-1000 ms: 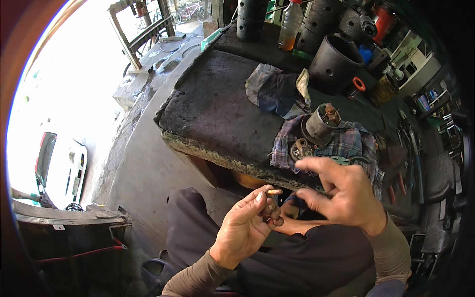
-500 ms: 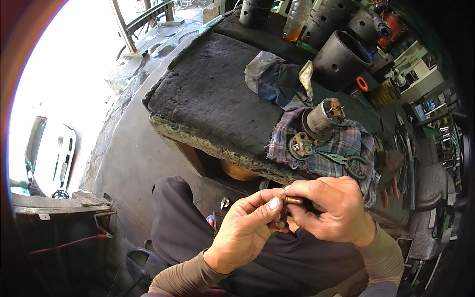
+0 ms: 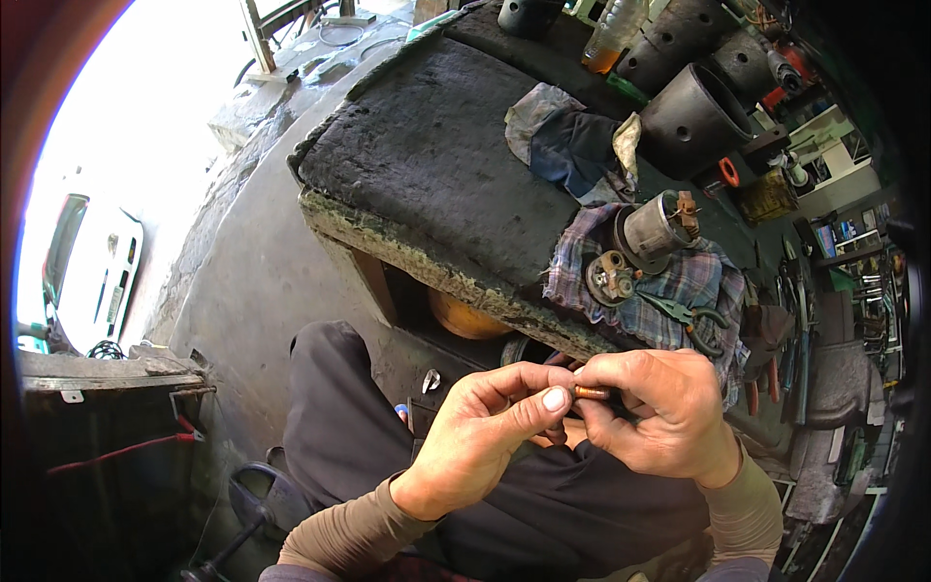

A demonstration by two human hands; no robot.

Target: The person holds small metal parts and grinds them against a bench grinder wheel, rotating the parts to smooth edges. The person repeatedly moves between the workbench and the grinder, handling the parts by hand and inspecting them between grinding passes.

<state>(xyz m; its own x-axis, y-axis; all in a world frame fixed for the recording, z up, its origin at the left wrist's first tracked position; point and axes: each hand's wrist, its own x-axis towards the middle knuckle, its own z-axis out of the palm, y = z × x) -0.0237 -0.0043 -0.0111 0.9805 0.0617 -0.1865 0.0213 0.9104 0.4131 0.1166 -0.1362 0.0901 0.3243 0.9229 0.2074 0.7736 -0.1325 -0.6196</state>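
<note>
Above my lap, my right hand (image 3: pixel 659 412) pinches a small copper-coloured cylindrical piece (image 3: pixel 591 393) between thumb and fingers. My left hand (image 3: pixel 495 422) meets it at the piece's left end, thumb and fingertips pressed together; what they grip there is mostly hidden. Just beyond the hands a plaid cloth (image 3: pixel 582 242) lies on the dark bench. On it rest a metal cylinder housing (image 3: pixel 655 229) with a flange, a round end cap (image 3: pixel 609 278) with copper-coloured parts, and pliers (image 3: pixel 684 315) with dark green handles.
The blackened bench (image 3: pixel 427 145) has a rough front edge. A crumpled rag (image 3: pixel 567 141) lies farther back, near a large dark metal sleeve (image 3: pixel 695 118) and a bottle of amber liquid (image 3: pixel 611 39). Hand tools (image 3: pixel 800 301) line the right side. An orange rounded object (image 3: pixel 467 315) sits under the bench.
The view has shifted a little, so the bench items appear farther right and lower. Both hands stay together at the copper-coloured piece, with slight finger movement.
</note>
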